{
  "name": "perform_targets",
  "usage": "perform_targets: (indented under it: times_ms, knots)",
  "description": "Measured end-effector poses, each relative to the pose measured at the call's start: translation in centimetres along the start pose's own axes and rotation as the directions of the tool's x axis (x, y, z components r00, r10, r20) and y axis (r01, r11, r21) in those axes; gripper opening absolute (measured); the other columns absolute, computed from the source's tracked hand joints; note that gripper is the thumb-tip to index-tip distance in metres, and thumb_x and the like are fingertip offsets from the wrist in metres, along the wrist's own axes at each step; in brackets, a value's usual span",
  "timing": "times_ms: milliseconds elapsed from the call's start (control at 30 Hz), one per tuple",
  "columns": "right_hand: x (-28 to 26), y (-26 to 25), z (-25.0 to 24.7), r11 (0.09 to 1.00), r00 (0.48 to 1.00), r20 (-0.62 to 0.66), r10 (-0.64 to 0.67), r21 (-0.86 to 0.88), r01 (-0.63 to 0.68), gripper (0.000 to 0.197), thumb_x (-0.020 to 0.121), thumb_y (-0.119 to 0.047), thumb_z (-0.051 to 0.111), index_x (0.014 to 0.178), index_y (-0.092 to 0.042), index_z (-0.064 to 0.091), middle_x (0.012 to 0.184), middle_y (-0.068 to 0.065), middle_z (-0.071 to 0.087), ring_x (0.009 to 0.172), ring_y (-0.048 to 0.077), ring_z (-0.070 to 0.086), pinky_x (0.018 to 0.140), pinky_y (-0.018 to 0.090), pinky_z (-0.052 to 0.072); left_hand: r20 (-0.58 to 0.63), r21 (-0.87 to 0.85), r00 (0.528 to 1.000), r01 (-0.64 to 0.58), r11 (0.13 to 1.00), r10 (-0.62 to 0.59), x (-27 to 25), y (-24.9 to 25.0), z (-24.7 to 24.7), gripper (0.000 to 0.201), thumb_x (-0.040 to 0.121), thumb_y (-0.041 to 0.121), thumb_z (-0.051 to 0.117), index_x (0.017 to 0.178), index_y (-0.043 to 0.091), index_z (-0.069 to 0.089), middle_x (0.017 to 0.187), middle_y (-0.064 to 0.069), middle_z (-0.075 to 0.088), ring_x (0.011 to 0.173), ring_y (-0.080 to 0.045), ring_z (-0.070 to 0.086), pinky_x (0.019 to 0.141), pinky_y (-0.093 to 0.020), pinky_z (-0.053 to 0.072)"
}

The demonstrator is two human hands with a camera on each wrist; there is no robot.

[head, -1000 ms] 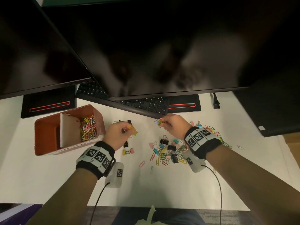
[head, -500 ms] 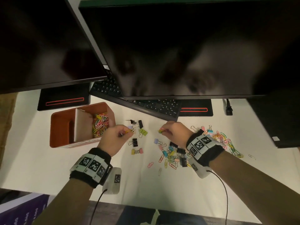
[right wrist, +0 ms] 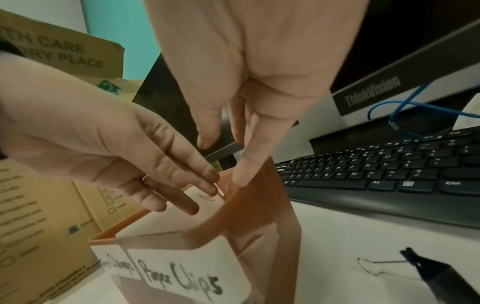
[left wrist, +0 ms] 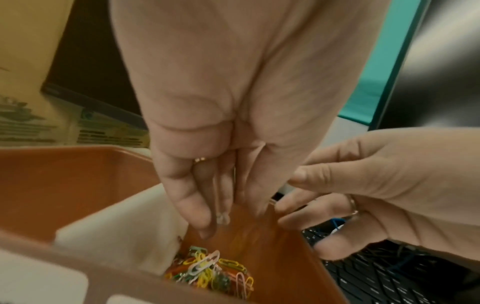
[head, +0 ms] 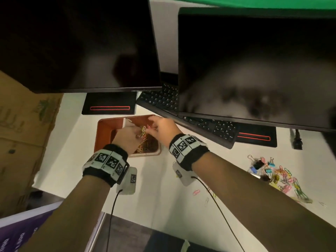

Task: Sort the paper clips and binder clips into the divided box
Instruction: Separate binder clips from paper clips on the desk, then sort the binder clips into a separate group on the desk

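The orange divided box [head: 111, 121] stands on the white desk, labelled "Paper Clips" on its right half [right wrist: 182, 277]. Coloured paper clips [left wrist: 207, 269] lie in the right compartment, beside the white divider [left wrist: 124, 222]. My left hand [left wrist: 223, 222] hangs over that compartment with fingers straight and pointing down; a pale blurred clip [left wrist: 221, 218] is at its fingertips, seemingly falling. My right hand [right wrist: 223, 162] hovers close beside it over the box's far right corner, thumb and fingers apart, nothing visibly held. In the head view both hands [head: 145, 130] meet above the box with a few clips [head: 143, 129] between them.
A mixed pile of paper clips and binder clips [head: 278, 176] lies on the desk to the right. One black binder clip [right wrist: 436, 271] sits near the box. A black keyboard [head: 209, 126] and two monitors lie behind; cardboard boxes [head: 21, 133] stand left.
Both hands have moved left from the loose pile to above the box's right compartment. The clips they pinched have left their fingers and are dropping in.
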State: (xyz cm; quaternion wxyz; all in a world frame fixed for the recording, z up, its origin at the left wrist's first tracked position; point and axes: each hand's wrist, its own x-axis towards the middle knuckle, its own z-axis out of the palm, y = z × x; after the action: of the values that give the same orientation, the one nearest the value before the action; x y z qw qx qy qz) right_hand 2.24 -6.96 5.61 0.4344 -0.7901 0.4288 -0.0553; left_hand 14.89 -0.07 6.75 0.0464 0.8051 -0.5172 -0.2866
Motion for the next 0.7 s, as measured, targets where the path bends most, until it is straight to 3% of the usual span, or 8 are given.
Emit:
perform_targets:
  times_ms: [100, 233, 300, 433, 500, 567, 633, 700]
  knots:
    - [-1.3, 0.4, -0.5, 0.991, 0.997, -0.021, -0.07, 0.115, 0.072, 0.044, 0.089, -0.024, 0.059, 0.131, -0.019, 0.047, 0.121, 0.005, 0.061, 0.106, 0.016, 0.061, 0.092, 0.025, 0.048, -0.078, -0.064, 0.991, -0.115, 0.991, 0.11, -0.8, 0.1, -0.1, 0.03, 0.088, 0.007, 0.052, 0.117, 0.012, 0.061, 0.118, -0.007, 0.064, 0.109, -0.023, 0.059, 0.098, -0.032, 0.043]
    - [-5.8, 4.4, -1.6, 0.99, 0.991, -0.03, -0.128, 0.06, 0.129, 0.022, 0.09, -0.019, 0.056, 0.111, -0.02, 0.06, 0.097, -0.01, 0.06, 0.08, 0.005, 0.056, 0.068, 0.002, 0.035, -0.1, -0.284, 0.962, -0.272, 0.919, 0.254, -2.5, 1.3, 1.4, 0.023, 0.086, 0.008, 0.058, 0.106, 0.016, 0.064, 0.103, 0.004, 0.066, 0.094, -0.007, 0.061, 0.085, -0.015, 0.046]
    - [-8.9, 7.2, -1.8, 0.995, 0.995, 0.011, -0.095, 0.023, 0.095, 0.02, 0.089, -0.018, 0.056, 0.108, -0.019, 0.061, 0.091, -0.017, 0.055, 0.071, 0.006, 0.053, 0.064, 0.003, 0.035, -0.038, -0.298, 0.945, -0.322, 0.899, 0.326, -3.6, 2.6, 2.8, 0.019, 0.087, 0.011, 0.059, 0.103, 0.019, 0.064, 0.094, 0.01, 0.063, 0.085, -0.001, 0.058, 0.073, -0.006, 0.043]
    - [-15.2, 13.1, -1.4, 0.995, 0.984, 0.156, 0.092, -0.056, -0.084, 0.02, 0.088, -0.02, 0.059, 0.108, -0.02, 0.059, 0.083, -0.01, 0.059, 0.067, 0.01, 0.056, 0.065, 0.013, 0.043, 0.133, -0.271, 0.906, -0.356, 0.894, 0.401, -4.5, 4.6, 7.2, 0.01, 0.084, 0.014, 0.061, 0.093, 0.017, 0.063, 0.084, 0.007, 0.062, 0.076, -0.011, 0.059, 0.062, -0.013, 0.041]
    - [-17.8, 15.3, -0.7, 0.99, 0.97, 0.201, 0.134, -0.062, -0.123, 0.017, 0.086, -0.019, 0.061, 0.104, -0.018, 0.059, 0.073, -0.013, 0.056, 0.062, 0.002, 0.054, 0.067, 0.017, 0.043, 0.226, -0.269, 0.903, -0.304, 0.914, 0.366, -4.8, 4.7, 9.7, 0.007, 0.082, 0.016, 0.064, 0.088, 0.018, 0.062, 0.083, 0.005, 0.063, 0.075, -0.015, 0.06, 0.064, -0.015, 0.045]
    - [-19.9, 16.9, -0.2, 0.985, 0.957, 0.241, 0.161, -0.1, -0.14, 0.017, 0.086, -0.018, 0.062, 0.103, -0.016, 0.06, 0.072, -0.014, 0.052, 0.059, -0.008, 0.045, 0.063, 0.011, 0.037, 0.324, -0.269, 0.888, -0.244, 0.932, 0.326, -5.2, 4.6, 12.0, 0.007, 0.081, 0.019, 0.066, 0.085, 0.022, 0.061, 0.085, 0.003, 0.065, 0.078, -0.016, 0.062, 0.073, -0.022, 0.052]
    - [-21.2, 17.9, 0.0, 0.98, 0.947, 0.263, 0.182, -0.125, -0.154, 0.018, 0.085, -0.018, 0.062, 0.103, -0.016, 0.059, 0.074, -0.013, 0.051, 0.059, -0.003, 0.044, 0.061, 0.012, 0.039, 0.4, -0.226, 0.864, -0.231, 0.946, 0.306, -5.6, 4.8, 13.8, 0.011, 0.079, 0.024, 0.068, 0.087, 0.022, 0.06, 0.084, 0.001, 0.063, 0.078, -0.014, 0.061, 0.078, -0.027, 0.053]
    - [-21.8, 18.8, 0.1, 0.978, 0.954, 0.233, 0.19, -0.129, -0.164, 0.02, 0.084, -0.018, 0.062, 0.103, -0.018, 0.058, 0.08, -0.007, 0.058, 0.066, 0.008, 0.05, 0.068, 0.025, 0.049, 0.445, -0.191, 0.844, -0.236, 0.953, 0.298, -6.0, 5.4, 15.1, 0.019, 0.079, 0.03, 0.069, 0.09, 0.019, 0.059, 0.083, 0.001, 0.062, 0.076, -0.012, 0.059, 0.076, -0.024, 0.051]
